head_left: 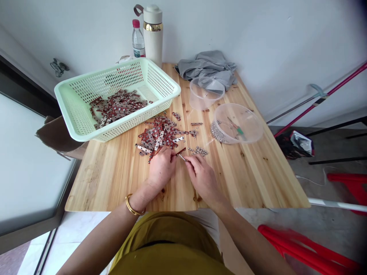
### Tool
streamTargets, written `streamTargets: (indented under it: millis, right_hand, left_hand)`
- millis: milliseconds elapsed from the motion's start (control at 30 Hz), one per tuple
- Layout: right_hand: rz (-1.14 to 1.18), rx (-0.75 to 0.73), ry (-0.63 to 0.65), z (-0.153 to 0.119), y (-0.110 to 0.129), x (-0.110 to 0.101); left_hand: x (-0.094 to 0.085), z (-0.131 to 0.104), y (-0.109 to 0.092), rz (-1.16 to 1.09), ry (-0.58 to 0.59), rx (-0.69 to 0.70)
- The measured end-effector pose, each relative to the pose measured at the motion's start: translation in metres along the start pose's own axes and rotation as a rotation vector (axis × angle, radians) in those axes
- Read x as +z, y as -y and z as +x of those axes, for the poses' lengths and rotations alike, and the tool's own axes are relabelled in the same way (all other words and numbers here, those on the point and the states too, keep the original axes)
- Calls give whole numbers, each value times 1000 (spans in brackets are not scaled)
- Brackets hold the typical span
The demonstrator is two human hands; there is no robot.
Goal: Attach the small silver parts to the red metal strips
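My left hand is closed on a thin reddish-brown strip at the near edge of a pile of similar strips. My right hand pinches a slim metal tool, whose tip points left towards the strip. Whether tip and strip touch is too small to tell. Just beyond my right hand lie small round metal pieces. More strips fill part of a pale green basket at the back left.
Two clear plastic tubs stand at the right; the nearer one holds small metal pieces and a green-handled tool. Behind are a grey cloth, a bottle and a white flask. Red stools stand beyond the wooden table.
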State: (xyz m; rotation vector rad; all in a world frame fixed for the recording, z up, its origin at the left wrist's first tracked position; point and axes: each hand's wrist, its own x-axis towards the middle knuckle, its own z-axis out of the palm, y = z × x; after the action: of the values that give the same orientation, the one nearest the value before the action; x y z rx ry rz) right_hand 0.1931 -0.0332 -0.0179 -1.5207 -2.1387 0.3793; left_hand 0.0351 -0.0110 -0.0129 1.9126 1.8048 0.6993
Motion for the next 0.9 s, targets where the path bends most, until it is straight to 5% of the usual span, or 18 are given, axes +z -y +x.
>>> streamTargets:
  millis: [900]
  right_hand:
    - [-7, -1, 72, 11, 2, 0]
  left_hand:
    - [2, 1, -5, 89, 40, -43]
